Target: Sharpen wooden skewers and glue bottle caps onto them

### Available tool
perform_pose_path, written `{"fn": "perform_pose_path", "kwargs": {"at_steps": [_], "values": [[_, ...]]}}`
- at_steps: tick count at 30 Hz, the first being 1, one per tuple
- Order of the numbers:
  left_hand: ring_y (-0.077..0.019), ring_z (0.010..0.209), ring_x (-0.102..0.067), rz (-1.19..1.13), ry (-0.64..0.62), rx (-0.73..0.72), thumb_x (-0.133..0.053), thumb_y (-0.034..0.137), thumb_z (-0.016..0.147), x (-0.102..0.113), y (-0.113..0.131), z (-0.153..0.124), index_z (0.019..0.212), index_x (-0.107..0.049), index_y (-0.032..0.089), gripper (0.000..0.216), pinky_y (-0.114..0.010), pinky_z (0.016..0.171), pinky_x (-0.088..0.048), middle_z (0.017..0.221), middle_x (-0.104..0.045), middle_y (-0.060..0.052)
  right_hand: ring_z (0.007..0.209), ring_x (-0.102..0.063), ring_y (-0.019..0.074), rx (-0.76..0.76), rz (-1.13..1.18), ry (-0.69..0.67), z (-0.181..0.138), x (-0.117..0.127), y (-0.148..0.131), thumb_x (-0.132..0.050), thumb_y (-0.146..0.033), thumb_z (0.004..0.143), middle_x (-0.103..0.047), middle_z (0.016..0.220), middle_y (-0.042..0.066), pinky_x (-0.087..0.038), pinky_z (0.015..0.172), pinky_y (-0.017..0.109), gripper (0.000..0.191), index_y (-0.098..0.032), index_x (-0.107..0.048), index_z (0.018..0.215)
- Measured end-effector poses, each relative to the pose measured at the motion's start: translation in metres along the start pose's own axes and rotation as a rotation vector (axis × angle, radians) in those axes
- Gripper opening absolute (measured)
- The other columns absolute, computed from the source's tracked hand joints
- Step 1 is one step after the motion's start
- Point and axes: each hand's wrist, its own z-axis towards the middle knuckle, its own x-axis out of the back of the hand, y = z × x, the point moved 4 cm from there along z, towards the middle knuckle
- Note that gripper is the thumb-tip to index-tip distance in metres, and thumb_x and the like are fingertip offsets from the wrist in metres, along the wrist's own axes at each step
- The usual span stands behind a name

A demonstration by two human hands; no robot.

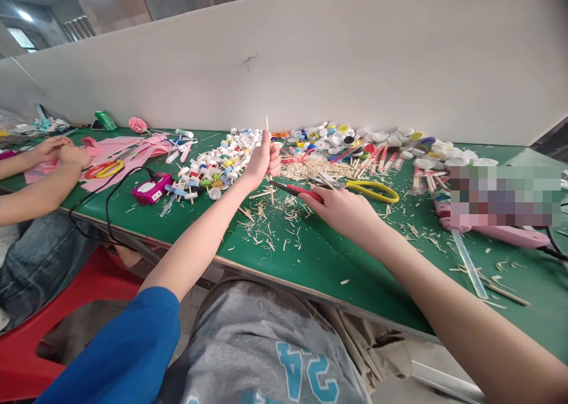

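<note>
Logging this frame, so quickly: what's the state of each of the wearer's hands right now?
Left hand: closed, holding a thin wooden stick.
Right hand: closed, holding a red-handled tool.

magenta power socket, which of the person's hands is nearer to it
Left. The left hand is right of the power socket, across the cap pile; the right hand is farther right, holding a red-handled tool.

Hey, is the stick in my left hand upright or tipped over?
Upright: the thin stick rises nearly straight above the left hand gripping it.
</note>
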Motion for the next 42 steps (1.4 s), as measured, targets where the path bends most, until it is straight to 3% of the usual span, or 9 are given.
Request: {"fn": "perform_pose_path", "kwargs": {"at_steps": [9, 16, 22, 25, 30, 34, 42], "values": [[-0.004, 0.029, -0.02, 0.111, 0.002, -0.034, -0.041, 0.06, 0.093, 0.002, 0.004, -0.003, 0.057, -0.031, 0.021, 0.054, -0.02, 0.033, -0.017, 0.039, -0.021, 0.01, 0.067, -0.06, 0.02, 0.013, 0.076, -0.04, 0.009, -0.003, -0.006, -0.027, -0.058, 0.098, -0.066, 0.079, 0.006, -0.034, 0.058, 0.029, 0.051, -0.021, -0.06, 0.088], [-0.0042, 0.029, -0.021, 0.142, -0.036, -0.051, -0.04, 0.06, 0.094, -0.002, 0.0, 0.001, 0.057, -0.034, 0.021, 0.054, -0.02, 0.034, -0.018, 0.039, -0.02, 0.01, 0.068, -0.061, 0.0214, -0.058, 0.14, -0.078, 0.005, -0.005, 0.002, -0.026, -0.064, 0.095, -0.066, 0.079, 0.007, -0.036, 0.056, 0.029, 0.056, -0.023, -0.061, 0.084], [-0.0047, 0.029, -0.019, 0.15, -0.035, -0.058, -0.037, 0.059, 0.095, 0.002, 0.002, 0.0, 0.062, -0.042, 0.02, 0.052, -0.021, 0.034, -0.016, 0.039, -0.02, 0.01, 0.088, -0.064, 0.0264, 0.042, 0.026, -0.188, -0.006, -0.01, 0.0, -0.032, -0.057, 0.098, -0.069, 0.085, 0.008, -0.041, 0.066, 0.031, 0.049, -0.024, -0.069, 0.093], [-0.0048, 0.029, -0.02, 0.137, -0.034, -0.042, -0.036, 0.061, 0.095, 0.003, 0.002, 0.0, 0.068, -0.049, 0.019, 0.051, -0.022, 0.034, -0.016, 0.04, -0.02, 0.01, 0.084, -0.064, 0.0246, 0.048, 0.025, -0.177, -0.008, -0.008, -0.001, -0.033, -0.054, 0.098, -0.069, 0.083, 0.008, -0.039, 0.063, 0.03, 0.048, -0.023, -0.068, 0.09], [-0.0048, 0.029, -0.021, 0.162, -0.058, -0.069, -0.039, 0.061, 0.094, 0.002, 0.001, 0.002, 0.07, -0.05, 0.019, 0.05, -0.022, 0.034, -0.016, 0.041, -0.02, 0.01, 0.061, -0.058, 0.0192, -0.014, 0.124, -0.077, -0.004, -0.001, 0.003, -0.028, -0.067, 0.094, -0.065, 0.07, 0.006, -0.033, 0.054, 0.028, 0.059, -0.022, -0.063, 0.077], [-0.0047, 0.03, -0.02, 0.177, -0.056, -0.101, -0.041, 0.06, 0.094, 0.002, 0.001, 0.003, 0.069, -0.049, 0.019, 0.049, -0.022, 0.034, -0.016, 0.04, -0.021, 0.01, 0.064, -0.06, 0.0213, -0.025, 0.019, 0.012, 0.001, 0.001, 0.0, -0.027, -0.061, 0.097, -0.066, 0.076, 0.007, -0.032, 0.055, 0.029, 0.054, -0.022, -0.063, 0.086], [-0.0041, 0.03, -0.021, 0.283, -0.055, -0.173, -0.042, 0.056, 0.095, -0.001, 0.002, 0.003, 0.062, -0.042, 0.02, 0.049, -0.023, 0.034, -0.015, 0.04, -0.022, 0.009, 0.069, -0.061, 0.022, -0.005, 0.049, -0.032, 0.008, -0.001, -0.006, -0.026, -0.061, 0.097, -0.066, 0.078, 0.007, -0.035, 0.059, 0.03, 0.054, -0.022, -0.062, 0.087]]}}
